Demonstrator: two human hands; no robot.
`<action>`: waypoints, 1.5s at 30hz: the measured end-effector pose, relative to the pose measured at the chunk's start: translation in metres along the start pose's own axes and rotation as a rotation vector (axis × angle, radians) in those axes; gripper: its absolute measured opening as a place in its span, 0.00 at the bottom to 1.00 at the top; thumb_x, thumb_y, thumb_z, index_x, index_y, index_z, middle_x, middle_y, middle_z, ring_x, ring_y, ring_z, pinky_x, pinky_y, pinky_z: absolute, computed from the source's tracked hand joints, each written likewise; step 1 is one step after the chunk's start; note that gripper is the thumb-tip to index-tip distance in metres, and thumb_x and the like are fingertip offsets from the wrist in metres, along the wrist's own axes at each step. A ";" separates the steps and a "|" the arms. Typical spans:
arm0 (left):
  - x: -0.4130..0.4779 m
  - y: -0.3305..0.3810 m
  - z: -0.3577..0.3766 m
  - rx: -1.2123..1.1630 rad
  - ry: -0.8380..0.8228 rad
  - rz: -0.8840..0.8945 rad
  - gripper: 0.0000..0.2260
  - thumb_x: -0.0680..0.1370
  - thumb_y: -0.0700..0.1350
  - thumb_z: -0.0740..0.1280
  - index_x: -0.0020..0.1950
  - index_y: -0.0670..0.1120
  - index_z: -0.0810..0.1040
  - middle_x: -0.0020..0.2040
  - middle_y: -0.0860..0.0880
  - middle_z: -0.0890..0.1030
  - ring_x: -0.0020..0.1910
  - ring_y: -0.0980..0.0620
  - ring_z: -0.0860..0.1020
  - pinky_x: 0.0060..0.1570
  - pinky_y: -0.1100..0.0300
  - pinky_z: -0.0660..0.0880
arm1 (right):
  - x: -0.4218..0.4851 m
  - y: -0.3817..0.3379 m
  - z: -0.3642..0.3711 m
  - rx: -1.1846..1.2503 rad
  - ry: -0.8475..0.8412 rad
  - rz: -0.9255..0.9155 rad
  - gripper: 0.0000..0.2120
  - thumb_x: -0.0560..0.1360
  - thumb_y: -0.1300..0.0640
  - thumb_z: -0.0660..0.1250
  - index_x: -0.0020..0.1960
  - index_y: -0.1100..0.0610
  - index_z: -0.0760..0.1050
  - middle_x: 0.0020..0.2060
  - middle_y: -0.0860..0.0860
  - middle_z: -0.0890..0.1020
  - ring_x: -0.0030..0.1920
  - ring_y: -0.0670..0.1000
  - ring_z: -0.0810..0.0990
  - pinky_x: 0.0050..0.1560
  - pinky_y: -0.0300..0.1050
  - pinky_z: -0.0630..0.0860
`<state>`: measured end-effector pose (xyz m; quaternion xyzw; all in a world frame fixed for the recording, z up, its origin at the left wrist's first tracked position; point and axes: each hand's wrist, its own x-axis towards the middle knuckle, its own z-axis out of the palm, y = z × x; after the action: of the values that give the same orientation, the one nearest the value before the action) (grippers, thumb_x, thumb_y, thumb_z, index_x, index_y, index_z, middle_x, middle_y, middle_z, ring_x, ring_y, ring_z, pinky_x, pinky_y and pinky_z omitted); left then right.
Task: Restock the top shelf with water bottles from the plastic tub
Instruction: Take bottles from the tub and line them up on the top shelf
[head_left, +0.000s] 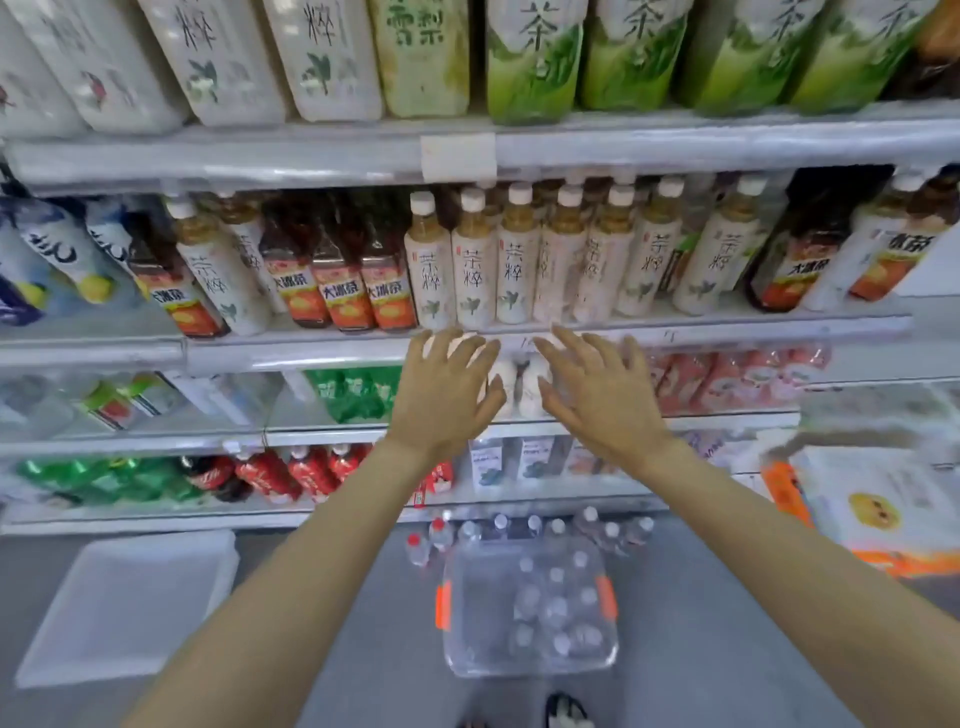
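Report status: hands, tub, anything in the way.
Left hand and right hand open, empty, raised at shelf front. Plastic tub on floor, water bottles inside. More loose bottles stand behind it.

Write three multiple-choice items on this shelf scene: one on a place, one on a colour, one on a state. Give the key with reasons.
1. Where is the plastic tub?
A. On the floor below the arms
B. On a shelf
C. In the left hand

2. What colour are the tub's side latches?
A. Blue
B. Orange
C. Black

3. How are the left hand and right hand?
A. Each gripping a bottle
B. Fists
C. Open, fingers spread, empty

Key: 1 A, it sits on grey floor; 2 B, both clips are orange; 3 C, nothing is held.
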<state>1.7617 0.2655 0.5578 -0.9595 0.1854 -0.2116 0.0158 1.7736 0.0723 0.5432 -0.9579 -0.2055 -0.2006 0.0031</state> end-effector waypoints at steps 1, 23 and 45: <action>-0.005 0.005 0.010 -0.009 -0.023 -0.011 0.20 0.75 0.51 0.56 0.56 0.43 0.81 0.51 0.46 0.82 0.53 0.42 0.78 0.56 0.49 0.62 | -0.009 0.002 0.010 -0.002 -0.020 -0.004 0.23 0.75 0.45 0.54 0.63 0.54 0.77 0.60 0.53 0.80 0.54 0.58 0.81 0.57 0.65 0.71; -0.189 0.080 0.262 -0.184 -0.628 -0.113 0.21 0.73 0.50 0.54 0.52 0.42 0.83 0.45 0.46 0.84 0.47 0.42 0.81 0.50 0.46 0.75 | -0.204 -0.006 0.259 0.263 -0.699 0.343 0.27 0.77 0.42 0.51 0.69 0.55 0.69 0.68 0.54 0.72 0.66 0.60 0.71 0.65 0.61 0.63; -0.292 0.165 0.486 -0.396 -0.907 -0.295 0.21 0.80 0.49 0.51 0.71 0.48 0.66 0.67 0.50 0.73 0.69 0.47 0.63 0.67 0.53 0.50 | -0.301 -0.038 0.494 0.336 -0.920 0.281 0.28 0.78 0.42 0.57 0.74 0.53 0.59 0.72 0.50 0.65 0.70 0.57 0.65 0.68 0.57 0.62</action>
<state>1.6589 0.1941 -0.0195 -0.9552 0.0590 0.2651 -0.1174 1.6967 0.0324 -0.0296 -0.9517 -0.0840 0.2803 0.0931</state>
